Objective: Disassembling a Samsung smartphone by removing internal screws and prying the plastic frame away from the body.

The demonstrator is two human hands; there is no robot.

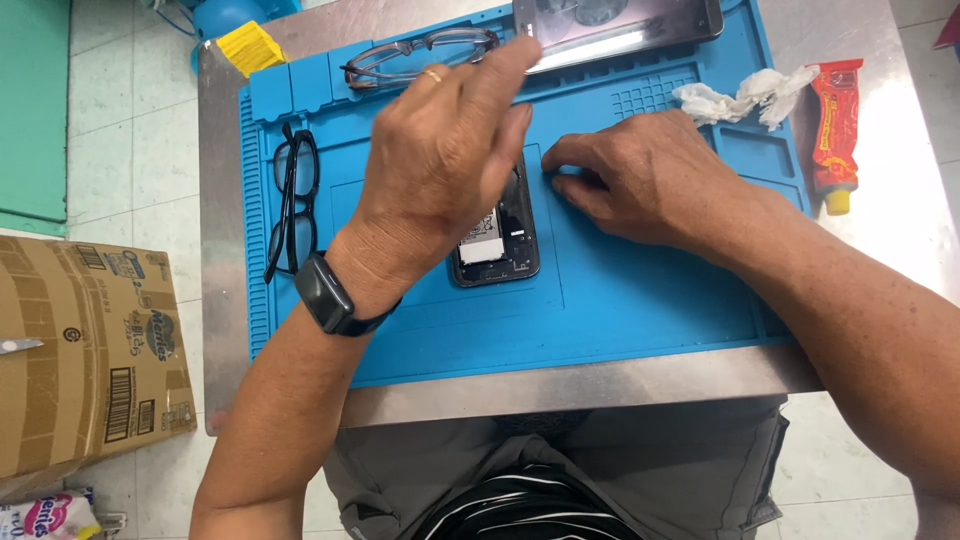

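An opened phone (pixel 497 240), back cover off and its innards showing, lies face down mid-mat (pixel 620 310), a soft ribbed blue sheet that likely stops it sliding on the steel tabletop (pixel 600 385). The right hand (pixel 640 175) presses fingertips on the mat beside the phone's upper right corner; whether it pinches anything, I cannot tell. The left hand (pixel 450 150) hovers above, fingers loosely together, holding nothing. Black glasses (pixel 293 200) rest by the mat's left edge.
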